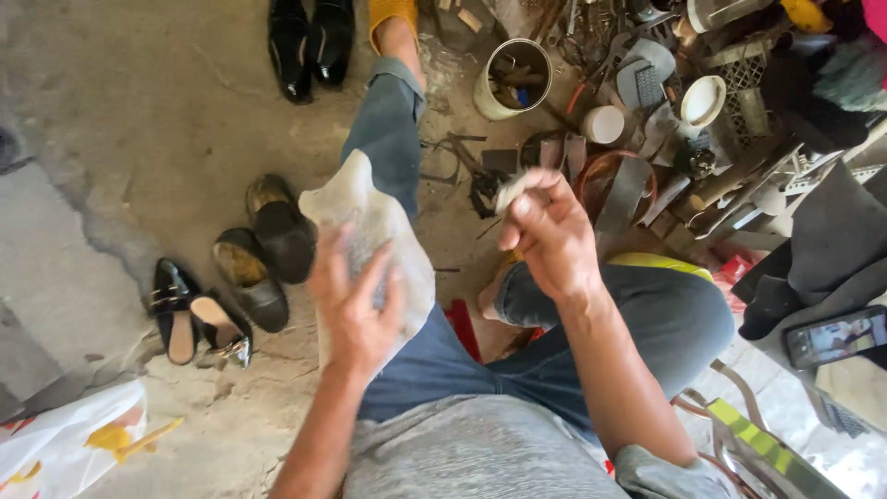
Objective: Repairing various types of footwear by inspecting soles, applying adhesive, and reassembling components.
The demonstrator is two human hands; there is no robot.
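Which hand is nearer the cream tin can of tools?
Right. The right hand is raised just below and slightly right of the can; the left hand, gripping a pale shoe sole, is farther down and to the left.

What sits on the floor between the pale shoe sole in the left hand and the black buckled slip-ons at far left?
In the head view, a worn dark pair of shoes lies on the concrete between the pale sole and the black buckled slip-ons.
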